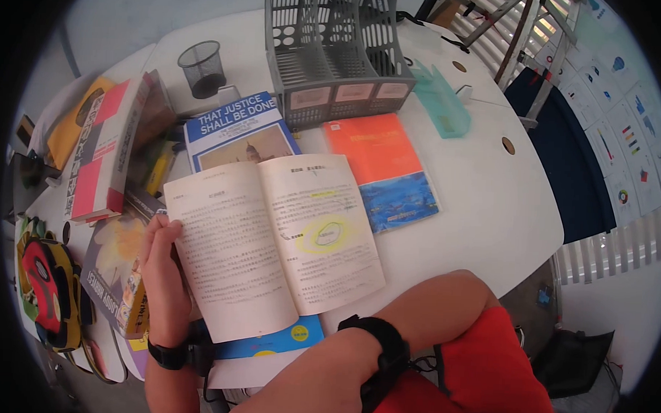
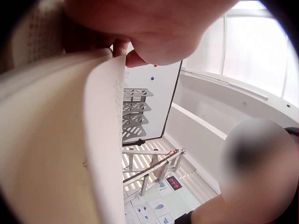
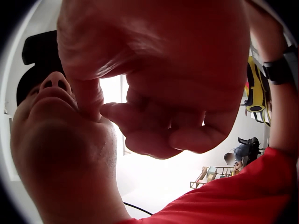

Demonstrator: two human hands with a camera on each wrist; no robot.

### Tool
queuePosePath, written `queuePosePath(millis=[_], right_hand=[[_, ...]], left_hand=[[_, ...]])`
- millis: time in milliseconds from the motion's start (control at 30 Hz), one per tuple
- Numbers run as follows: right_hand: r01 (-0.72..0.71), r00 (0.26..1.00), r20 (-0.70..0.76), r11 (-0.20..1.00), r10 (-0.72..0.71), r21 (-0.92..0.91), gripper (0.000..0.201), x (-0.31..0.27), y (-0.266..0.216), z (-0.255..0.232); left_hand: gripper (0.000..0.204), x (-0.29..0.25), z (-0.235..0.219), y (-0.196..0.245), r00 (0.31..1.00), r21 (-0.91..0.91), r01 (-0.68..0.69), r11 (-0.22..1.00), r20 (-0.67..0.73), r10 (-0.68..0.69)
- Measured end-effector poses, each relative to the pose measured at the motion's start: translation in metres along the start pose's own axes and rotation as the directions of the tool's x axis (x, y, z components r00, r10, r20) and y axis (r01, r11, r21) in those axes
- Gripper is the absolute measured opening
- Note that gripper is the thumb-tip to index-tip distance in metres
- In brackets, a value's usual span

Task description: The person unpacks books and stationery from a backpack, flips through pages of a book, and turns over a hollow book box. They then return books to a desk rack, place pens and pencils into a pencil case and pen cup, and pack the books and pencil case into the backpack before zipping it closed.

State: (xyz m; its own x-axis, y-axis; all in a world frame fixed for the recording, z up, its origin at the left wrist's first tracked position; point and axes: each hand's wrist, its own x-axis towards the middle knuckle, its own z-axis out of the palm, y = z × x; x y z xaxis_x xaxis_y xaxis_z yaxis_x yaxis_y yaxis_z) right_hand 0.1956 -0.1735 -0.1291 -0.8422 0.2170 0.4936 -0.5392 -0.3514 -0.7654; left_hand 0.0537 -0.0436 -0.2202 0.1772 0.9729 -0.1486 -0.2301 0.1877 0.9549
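Book (image 1: 223, 257) open, paper pages (image 1: 335, 268) curved; left hand (image 1: 168, 281) grips edge.

Head view high over the desk (image 1: 482, 234) — both wrist views close in and turned away from its surface.
The head camera looks forward and down from above the open book (image 1: 271, 241), taking in most of the desk. The left wrist camera sits just beside the left hand (image 1: 168, 266), looking along the pages, which loom large, toward the metal ladder (image 2: 145, 183) and wall posters (image 2: 159, 206); head and left wrist share all of these. The right wrist camera looks steeply upward past the very near right hand (image 3: 159, 84) to the person's chin (image 3: 60, 140) — sharing the yellow-and-black bag (image 3: 257, 93) with the head view.
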Motion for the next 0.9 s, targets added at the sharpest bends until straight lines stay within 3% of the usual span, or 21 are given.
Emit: queuePosePath(millis=[233,333,400,433,467,533,567,600,667,733,800,833,900], right_hand=[[-0.030,0.999,0.032,0.996,0.032,-0.087,0.046,-0.007,-0.005,-0.002],[-0.101,0.992,0.052,0.979,0.112,-0.176,0.043,-0.010,-0.008,0.001],[-0.204,0.972,0.036,0.907,0.234,-0.368,0.042,-0.014,-0.009,0.007],[-0.205,0.975,-0.030,0.834,0.221,-0.512,0.043,-0.018,-0.006,0.012],[-0.197,0.974,-0.006,0.834,0.225,-0.515,0.043,-0.028,-0.001,0.009],[-0.356,0.932,-0.283,0.701,0.225,-0.618,0.023,-0.045,0.003,0.000],[-0.470,0.869,-0.448,0.635,0.210,-0.614,0.020,-0.055,-0.008,0.000],[-0.576,0.783,-0.597,0.569,0.177,-0.587,0.018,-0.064,-0.026,-0.003],[-0.669,0.671,-0.735,0.347,-0.100,-0.657,0.014,-0.088,-0.040,-0.021],[-0.855,0.425,-0.846,0.165,-0.322,-0.492,0.017,-0.107,-0.055,-0.039],[-0.910,0.385,-0.763,-0.075,-0.518,-0.408,0.029,-0.127,-0.067,-0.060],[-0.903,0.395,-0.754,-0.071,-0.524,-0.424,0.029,-0.135,-0.071,-0.071],[-0.867,0.489,-0.638,-0.254,-0.595,-0.428,0.048,-0.149,-0.077,-0.091]], left_hand=[[0.008,-0.002,0.002,0.002,1.000,0.006,0.004,1.000,-0.002,-0.004],[0.007,0.000,0.002,0.002,1.000,0.011,-0.003,1.000,0.009,0.003],[0.005,-0.001,0.001,0.001,1.000,-0.016,-0.013,1.000,0.013,0.014],[0.003,-0.002,0.004,0.003,1.000,-0.027,-0.012,1.000,0.001,0.012],[0.003,0.000,0.001,0.000,1.000,-0.003,-0.008,1.000,-0.002,0.008],[0.004,0.002,-0.003,-0.001,0.999,-0.011,0.001,1.000,0.035,-0.001],[0.004,-0.001,0.004,0.002,1.000,-0.045,-0.001,0.999,0.019,0.001],[0.004,0.003,-0.001,-0.005,0.999,-0.046,-0.021,0.999,0.044,0.023],[0.005,0.003,-0.002,-0.006,0.998,0.001,-0.037,0.999,0.041,0.037],[0.005,0.005,-0.004,-0.008,0.998,0.035,-0.041,0.999,0.050,0.039],[0.006,0.007,-0.005,-0.010,0.998,0.017,-0.028,0.999,0.051,0.027],[0.008,0.009,-0.005,-0.012,0.997,0.020,-0.057,0.998,0.045,0.056],[0.009,0.012,-0.005,-0.017,0.996,0.020,-0.080,0.997,0.050,0.079]])
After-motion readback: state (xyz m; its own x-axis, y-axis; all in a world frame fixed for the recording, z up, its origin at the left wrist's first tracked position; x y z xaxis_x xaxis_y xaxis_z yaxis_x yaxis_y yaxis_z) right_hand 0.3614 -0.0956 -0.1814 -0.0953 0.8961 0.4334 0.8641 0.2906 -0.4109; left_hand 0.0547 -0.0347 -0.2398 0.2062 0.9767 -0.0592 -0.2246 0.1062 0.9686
